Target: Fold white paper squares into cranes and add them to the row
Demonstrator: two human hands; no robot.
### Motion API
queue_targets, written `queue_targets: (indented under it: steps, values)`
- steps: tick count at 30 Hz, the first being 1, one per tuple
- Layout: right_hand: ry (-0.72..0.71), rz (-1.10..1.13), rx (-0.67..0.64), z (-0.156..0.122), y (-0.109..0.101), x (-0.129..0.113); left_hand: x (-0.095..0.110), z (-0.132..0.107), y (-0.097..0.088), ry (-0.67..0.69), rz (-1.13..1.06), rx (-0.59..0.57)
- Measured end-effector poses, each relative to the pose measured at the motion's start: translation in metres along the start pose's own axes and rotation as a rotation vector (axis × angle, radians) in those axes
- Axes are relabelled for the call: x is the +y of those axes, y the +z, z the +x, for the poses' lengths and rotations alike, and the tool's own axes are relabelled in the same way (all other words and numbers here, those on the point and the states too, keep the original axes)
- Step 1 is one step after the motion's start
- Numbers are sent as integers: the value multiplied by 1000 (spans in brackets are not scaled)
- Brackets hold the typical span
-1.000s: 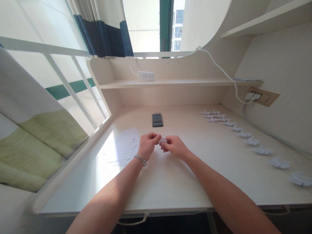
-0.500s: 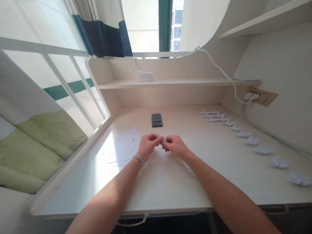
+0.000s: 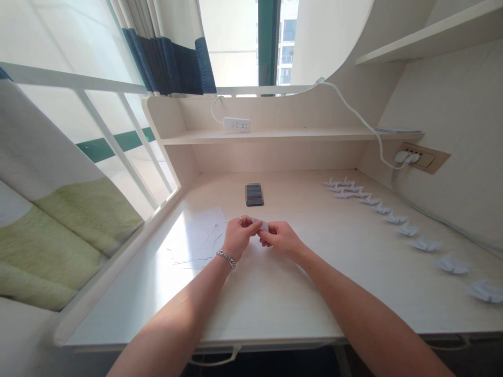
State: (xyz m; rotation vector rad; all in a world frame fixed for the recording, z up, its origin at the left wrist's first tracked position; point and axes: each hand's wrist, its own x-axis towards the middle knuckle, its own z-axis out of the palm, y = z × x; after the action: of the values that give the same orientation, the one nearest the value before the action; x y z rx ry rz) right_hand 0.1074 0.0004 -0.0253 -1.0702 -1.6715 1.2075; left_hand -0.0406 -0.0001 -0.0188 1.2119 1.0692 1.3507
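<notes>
A small folded piece of white paper (image 3: 262, 225) is pinched between my two hands, just above the middle of the desk. My left hand (image 3: 239, 233), with a ring and a silver chain bracelet at the wrist, closes thumb and fingers on its left side. From the right, my right hand (image 3: 283, 238) grips the lower right part between thumb and fingers. Fingers hide much of the paper, so its exact folded shape cannot be made out. Loose white paper sheets (image 3: 200, 235) lie flat to the left of my left hand.
Several folded white paper cranes (image 3: 424, 244) stand in a line along the desk's right side. A dark, blurred-out phone-like object (image 3: 254, 195) lies beyond my hands. On the shelf (image 3: 283, 135) rests a white power strip (image 3: 236, 124). A white cable (image 3: 356, 111) runs to the wall socket (image 3: 426, 158).
Both hands keep hold of the paper, and slightly more of its white surface shows between them. My right fingers have shifted a little. The whole view has moved slightly.
</notes>
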Motion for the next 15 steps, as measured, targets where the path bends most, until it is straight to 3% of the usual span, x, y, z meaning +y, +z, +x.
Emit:
queue_targets:
  steps: [15]
  values:
    - [-29,30,30,-2,0,-3,2,-1,-1,-46,-103,-64]
